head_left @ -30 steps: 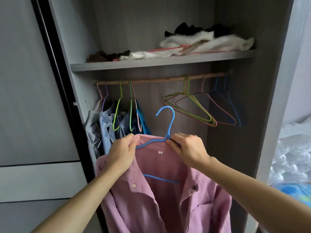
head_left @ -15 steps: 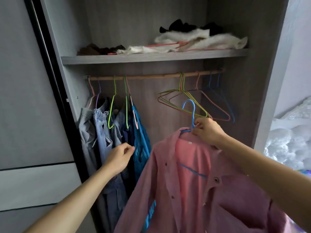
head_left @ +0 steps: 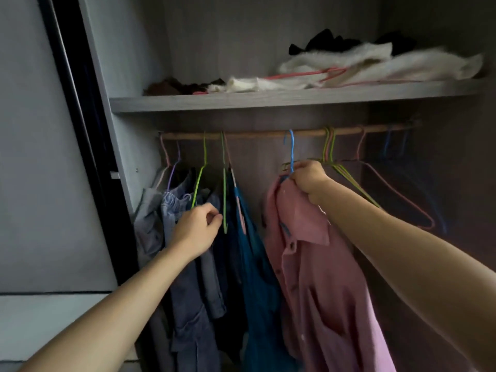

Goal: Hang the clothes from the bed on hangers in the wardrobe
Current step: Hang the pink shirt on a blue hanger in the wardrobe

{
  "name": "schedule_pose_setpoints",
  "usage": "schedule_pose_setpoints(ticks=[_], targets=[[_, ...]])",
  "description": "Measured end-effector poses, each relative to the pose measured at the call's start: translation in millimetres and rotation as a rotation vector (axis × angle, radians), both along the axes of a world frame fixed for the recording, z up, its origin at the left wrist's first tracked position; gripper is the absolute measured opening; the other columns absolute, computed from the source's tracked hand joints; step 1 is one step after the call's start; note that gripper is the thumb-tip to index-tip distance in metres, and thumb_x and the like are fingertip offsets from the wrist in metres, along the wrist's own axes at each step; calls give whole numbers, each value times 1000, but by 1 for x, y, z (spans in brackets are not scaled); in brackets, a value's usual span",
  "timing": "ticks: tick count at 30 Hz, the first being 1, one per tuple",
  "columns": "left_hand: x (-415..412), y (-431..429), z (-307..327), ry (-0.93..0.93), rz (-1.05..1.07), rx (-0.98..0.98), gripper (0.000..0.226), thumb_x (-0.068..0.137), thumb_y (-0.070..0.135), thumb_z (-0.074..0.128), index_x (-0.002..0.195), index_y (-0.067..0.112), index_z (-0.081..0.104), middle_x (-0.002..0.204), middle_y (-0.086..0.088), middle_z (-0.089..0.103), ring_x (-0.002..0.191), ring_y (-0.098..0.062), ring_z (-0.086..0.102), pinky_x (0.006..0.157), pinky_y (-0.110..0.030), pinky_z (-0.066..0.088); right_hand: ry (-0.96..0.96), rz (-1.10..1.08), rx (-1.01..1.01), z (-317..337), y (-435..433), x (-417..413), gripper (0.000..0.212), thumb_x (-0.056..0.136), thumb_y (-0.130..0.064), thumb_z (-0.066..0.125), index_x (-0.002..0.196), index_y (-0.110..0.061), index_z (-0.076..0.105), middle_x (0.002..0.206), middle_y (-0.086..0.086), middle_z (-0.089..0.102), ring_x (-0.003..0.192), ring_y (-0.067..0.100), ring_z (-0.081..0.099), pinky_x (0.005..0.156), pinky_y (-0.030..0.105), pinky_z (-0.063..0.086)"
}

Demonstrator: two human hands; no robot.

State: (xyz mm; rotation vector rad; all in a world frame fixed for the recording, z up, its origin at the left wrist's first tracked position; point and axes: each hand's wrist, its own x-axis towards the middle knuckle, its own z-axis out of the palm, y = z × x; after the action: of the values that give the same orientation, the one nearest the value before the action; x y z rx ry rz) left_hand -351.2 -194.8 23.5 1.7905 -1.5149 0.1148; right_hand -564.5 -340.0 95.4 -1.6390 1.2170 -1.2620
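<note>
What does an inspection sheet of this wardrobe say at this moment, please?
Surface: grey wooden shelf above a wooden hanging rail.
Job's things: pink buttoned shirt on a blue wire hanger, its hook at the rail.
Clutter: white fluffy cloth and black clothes on the shelf; empty wire hangers on the rail at the right; grey-blue garments and a teal garment hanging at the left.
Grips: right hand grips the blue wire hanger at its neck; left hand has curled fingers at a green wire hanger, a pinch cannot be confirmed.
Cables: nothing seen.
Surroundings: grey sliding door at the left.
</note>
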Motion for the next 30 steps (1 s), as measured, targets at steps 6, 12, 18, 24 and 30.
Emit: schedule_pose_setpoints(ticks=[6,12,18,24,30], targets=[[21,-41,23,-45,97,18,11,92,35,56,93,26,63,83,7,65,81,-17,62,74,-39,53,-50,123,4,41,-90,71,14,95,-2,51,101,-5,63,83,10,62,60,16,55,39,17,40],[41,-58,24,-53,127,-8,15,89,33,60,100,24,65,84,5,67,83,-17,63,78,-39,52,39,60,-15,22,-150,121,19,84,-15,68,97,-1,71,96,16,71,82,31,68,61,35,58],[50,-78,33,-133,85,-81,14,87,30,63,98,23,66,85,5,63,80,-18,62,75,-39,53,147,169,-78,-13,-152,131,17,88,-21,65,94,-7,72,92,14,69,83,26,65,75,36,54],[19,-114,57,-264,-91,-198,10,88,26,60,93,21,66,87,5,59,82,-19,61,74,-41,52,347,23,-263,1,-140,63,26,84,-38,68,105,-22,67,90,4,73,87,25,70,71,31,54],[-44,-142,63,-451,-301,-269,22,89,33,52,95,18,67,91,-1,64,91,-26,60,77,-38,48,920,-464,-496,8,-124,-38,26,85,-36,62,108,-23,63,112,7,63,99,35,62,75,37,49]])
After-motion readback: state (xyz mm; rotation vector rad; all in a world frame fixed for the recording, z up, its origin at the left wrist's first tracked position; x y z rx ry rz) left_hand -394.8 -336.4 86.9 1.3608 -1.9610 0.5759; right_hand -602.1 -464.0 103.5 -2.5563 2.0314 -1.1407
